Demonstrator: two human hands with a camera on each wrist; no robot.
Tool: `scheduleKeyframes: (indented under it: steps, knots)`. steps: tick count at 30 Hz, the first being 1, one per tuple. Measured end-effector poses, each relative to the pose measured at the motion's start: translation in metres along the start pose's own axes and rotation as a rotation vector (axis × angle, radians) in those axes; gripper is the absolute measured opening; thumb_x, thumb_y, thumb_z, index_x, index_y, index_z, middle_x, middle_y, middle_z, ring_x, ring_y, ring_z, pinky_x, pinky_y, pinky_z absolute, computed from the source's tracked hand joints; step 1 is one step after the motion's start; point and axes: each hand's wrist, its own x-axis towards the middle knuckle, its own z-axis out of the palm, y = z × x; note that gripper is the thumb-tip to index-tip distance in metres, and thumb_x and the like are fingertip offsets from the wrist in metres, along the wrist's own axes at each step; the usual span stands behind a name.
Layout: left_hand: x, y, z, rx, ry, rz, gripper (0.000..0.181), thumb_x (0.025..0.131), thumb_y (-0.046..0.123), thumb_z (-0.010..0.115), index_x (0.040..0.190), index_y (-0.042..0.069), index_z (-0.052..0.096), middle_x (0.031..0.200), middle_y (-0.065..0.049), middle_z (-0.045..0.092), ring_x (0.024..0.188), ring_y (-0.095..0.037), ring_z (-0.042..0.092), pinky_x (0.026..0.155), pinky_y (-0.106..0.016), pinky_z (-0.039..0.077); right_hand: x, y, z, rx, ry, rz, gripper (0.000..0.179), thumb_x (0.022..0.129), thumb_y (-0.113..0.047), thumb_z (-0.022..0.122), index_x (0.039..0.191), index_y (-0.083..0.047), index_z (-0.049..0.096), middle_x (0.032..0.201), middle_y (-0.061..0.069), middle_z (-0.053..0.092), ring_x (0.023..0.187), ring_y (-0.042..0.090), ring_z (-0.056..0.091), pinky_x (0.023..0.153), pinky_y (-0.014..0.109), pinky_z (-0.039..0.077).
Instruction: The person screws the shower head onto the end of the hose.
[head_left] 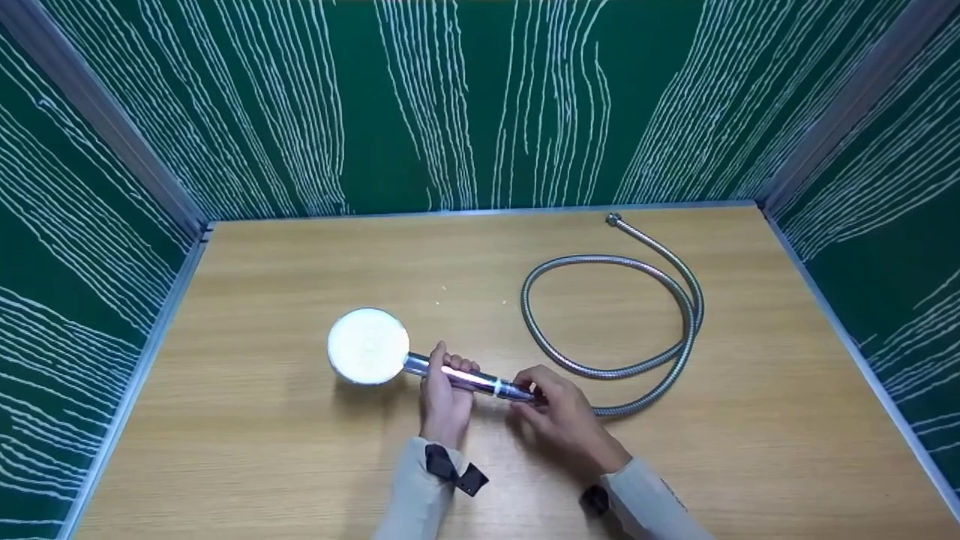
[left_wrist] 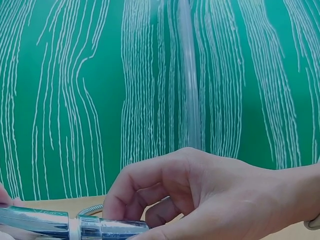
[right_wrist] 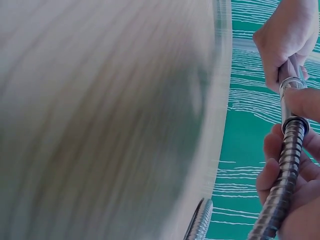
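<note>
A chrome hand shower (head_left: 368, 346) with a round white face is held just above the wooden table, its face turned up. My left hand (head_left: 448, 401) grips its handle, the thumb lying across the top. At the handle's lower end, my right hand (head_left: 562, 416) pinches the smooth end fitting (right_wrist: 295, 122) of the metal shower hose (head_left: 634, 409) between thumb and fingers. In the right wrist view the fitting meets the handle end in one line, and the ribbed hose runs down past the curled fingers. Whether the thread is engaged cannot be seen.
The hose lies in a loop on the table (head_left: 262, 285) to the right, its free end nut (head_left: 614, 219) near the back edge. Green panels (head_left: 480, 105) with white wavy lines stand at the back and both sides. A few tiny white specks dot the tabletop.
</note>
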Motion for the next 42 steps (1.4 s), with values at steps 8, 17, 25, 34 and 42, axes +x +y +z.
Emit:
scheduleKeyframes:
  steps: [8, 17, 25, 34, 42]
  knots:
    - [-0.001, 0.001, 0.000, 0.005, -0.010, 0.005, 0.033, 0.099, 0.016, 0.047, 0.066, 0.011, 0.043, 0.059, 0.002, 0.041, 0.057, -0.013, 0.041, 0.063, -0.026, 0.039, 0.000, 0.002, 0.001, -0.017, 0.027, -0.064, 0.025, 0.080, -0.010, 0.074, 0.101, -0.014, 0.060, 0.094, -0.003, 0.064, 0.079, 0.007, 0.060, 0.070, 0.023, 0.053]
    - [-0.002, -0.002, -0.001, 0.014, -0.014, 0.028, 0.034, 0.099, 0.015, 0.046, 0.065, 0.011, 0.042, 0.059, 0.002, 0.040, 0.056, -0.012, 0.040, 0.062, -0.026, 0.038, -0.001, 0.004, 0.001, -0.035, 0.028, -0.113, 0.022, 0.084, -0.010, 0.071, 0.103, -0.011, 0.060, 0.093, -0.001, 0.064, 0.080, 0.010, 0.062, 0.069, 0.025, 0.054]
    - [-0.003, -0.004, -0.003, 0.005, -0.010, 0.028, 0.035, 0.100, 0.016, 0.044, 0.065, 0.011, 0.041, 0.058, 0.003, 0.040, 0.055, -0.011, 0.040, 0.060, -0.025, 0.037, -0.004, 0.003, 0.003, -0.065, 0.033, -0.121, 0.038, 0.076, -0.006, 0.076, 0.108, -0.012, 0.056, 0.096, -0.004, 0.059, 0.081, 0.008, 0.058, 0.071, 0.026, 0.052]
    - [-0.010, -0.005, -0.007, -0.005, -0.015, 0.017, 0.035, 0.100, 0.015, 0.045, 0.065, 0.011, 0.041, 0.057, 0.002, 0.040, 0.055, -0.012, 0.040, 0.061, -0.025, 0.037, -0.009, 0.003, 0.003, -0.040, 0.059, -0.160, 0.031, 0.078, -0.007, 0.076, 0.101, -0.015, 0.058, 0.091, -0.007, 0.058, 0.079, 0.005, 0.056, 0.068, 0.023, 0.051]
    - [-0.018, -0.005, -0.008, -0.001, -0.103, -0.010, 0.034, 0.101, 0.013, 0.040, 0.066, 0.011, 0.041, 0.060, 0.002, 0.041, 0.060, -0.014, 0.041, 0.066, -0.025, 0.038, -0.013, 0.004, -0.002, -0.006, 0.059, -0.155, 0.031, 0.077, -0.005, 0.076, 0.102, -0.014, 0.059, 0.093, -0.006, 0.059, 0.080, 0.006, 0.057, 0.069, 0.024, 0.051]
